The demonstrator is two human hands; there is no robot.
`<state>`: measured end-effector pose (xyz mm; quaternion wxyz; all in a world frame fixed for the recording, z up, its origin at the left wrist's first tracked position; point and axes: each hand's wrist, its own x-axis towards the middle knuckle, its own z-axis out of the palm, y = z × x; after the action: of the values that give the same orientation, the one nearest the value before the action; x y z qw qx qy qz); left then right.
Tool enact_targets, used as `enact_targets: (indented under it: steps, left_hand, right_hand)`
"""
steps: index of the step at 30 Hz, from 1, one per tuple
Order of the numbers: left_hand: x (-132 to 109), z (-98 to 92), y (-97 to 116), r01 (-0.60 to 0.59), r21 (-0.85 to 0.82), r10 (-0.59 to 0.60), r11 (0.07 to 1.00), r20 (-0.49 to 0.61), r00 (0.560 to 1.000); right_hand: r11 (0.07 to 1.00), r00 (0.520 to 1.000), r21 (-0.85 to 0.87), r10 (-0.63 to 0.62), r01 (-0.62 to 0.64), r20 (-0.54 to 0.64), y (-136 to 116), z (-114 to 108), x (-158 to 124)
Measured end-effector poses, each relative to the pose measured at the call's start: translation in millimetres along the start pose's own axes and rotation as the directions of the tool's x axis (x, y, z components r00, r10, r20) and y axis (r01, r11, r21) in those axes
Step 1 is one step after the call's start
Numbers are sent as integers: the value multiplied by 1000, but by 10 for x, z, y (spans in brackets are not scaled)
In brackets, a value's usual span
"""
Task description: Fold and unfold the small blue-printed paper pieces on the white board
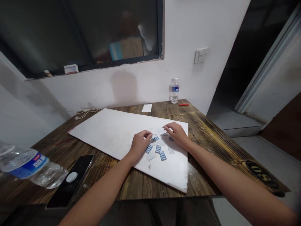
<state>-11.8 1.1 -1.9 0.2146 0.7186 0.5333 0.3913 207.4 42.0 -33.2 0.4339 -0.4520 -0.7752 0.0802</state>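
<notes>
A white board (113, 138) lies tilted across the wooden table (207, 153). Several small blue-striped paper pieces (159, 149) are scattered on its right part, among a few pale translucent scraps (150, 156). My left hand (140, 143) rests on the board with curled fingers, its fingertips just left of one striped piece (155, 138). My right hand (176, 133) rests to the right, its fingers over the board and close to another striped piece (171, 138). Whether either hand pinches anything is hidden by the fingers.
A water bottle (174, 91) and a red stick (183, 104) stand at the table's back edge beside a white paper slip (146, 108). A black phone (70, 180) and another bottle (30, 164) lie at the left. The wall rises behind; a doorway opens right.
</notes>
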Motion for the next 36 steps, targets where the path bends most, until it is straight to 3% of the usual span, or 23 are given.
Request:
enact_targets:
  steps: [13,22,30,36]
  left_hand:
    - [-20,7,26,-148,-2,148,989,42,988]
    - [-15,16,-3,-201,11,200,979,79,977]
    - [-31,11,36,-209,7,207,978,101,973]
    - [-24,7,23,-165,2,165,986,35,986]
  right_hand:
    - [971,970,117,-222,210,103,-87,-20,-19]
    - [963,960,178,-233,205,157,-176,-68,-17]
    - [949,953,201,-271,242,134,-190,-48,-26]
    - [960,963,179,-241,218,120,-193,-55,-29]
